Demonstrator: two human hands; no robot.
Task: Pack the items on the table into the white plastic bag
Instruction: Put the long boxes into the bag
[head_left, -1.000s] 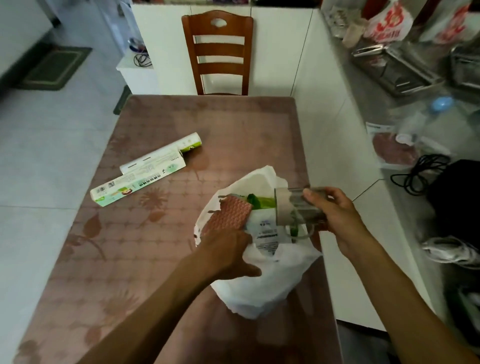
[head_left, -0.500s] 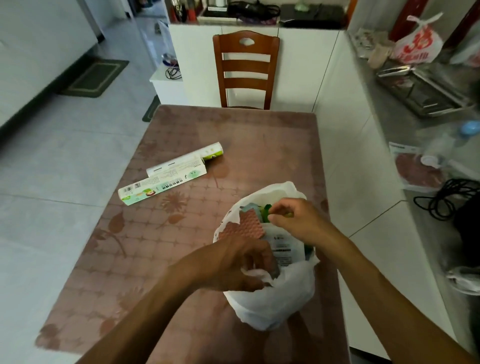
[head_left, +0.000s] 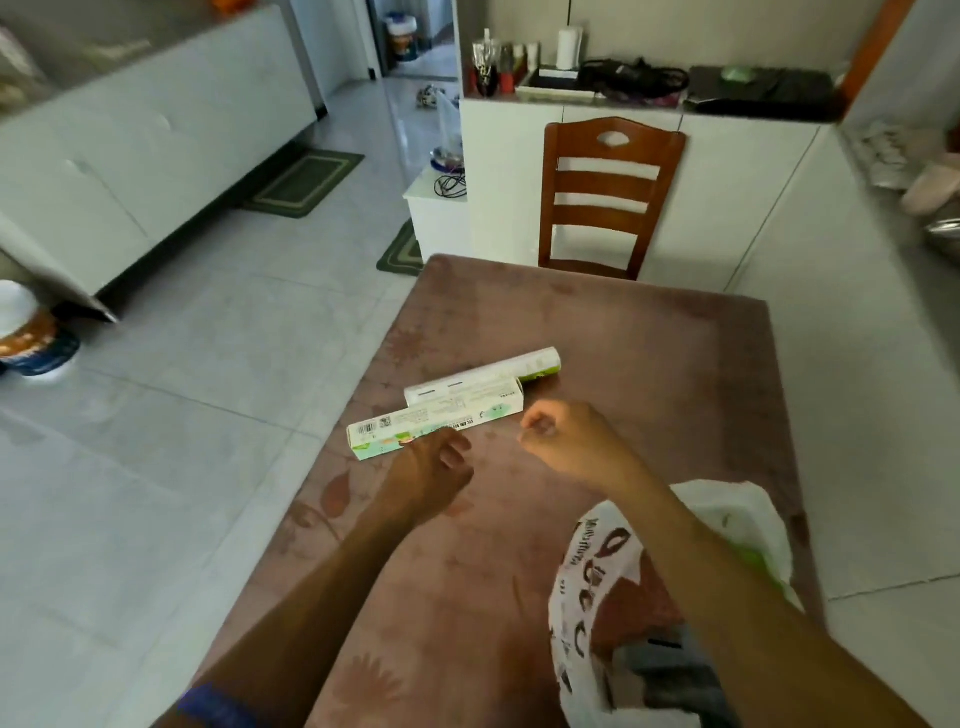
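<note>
A long white-and-green box (head_left: 435, 420) lies on the brown table (head_left: 649, 364), with a white-and-green roll (head_left: 498, 371) right behind it. My left hand (head_left: 431, 470) hovers just in front of the box's near end, fingers loosely curled, holding nothing. To its right, close to the box's far end, my right hand (head_left: 563, 441) is curled and holds nothing. The white plastic bag (head_left: 587, 571) stands near the table's right front corner, under my right forearm, with packed items partly showing inside.
A wooden chair (head_left: 602, 197) stands at the table's far end against white cabinets (head_left: 727, 187). Tiled floor lies left of the table, with green mats (head_left: 304, 182) and a white-and-orange tub (head_left: 26, 338) at the far left.
Both hands have left the bag and moved forward and left, to the box and roll. The glass cup once in my right hand is out of sight. The view has tilted up.
</note>
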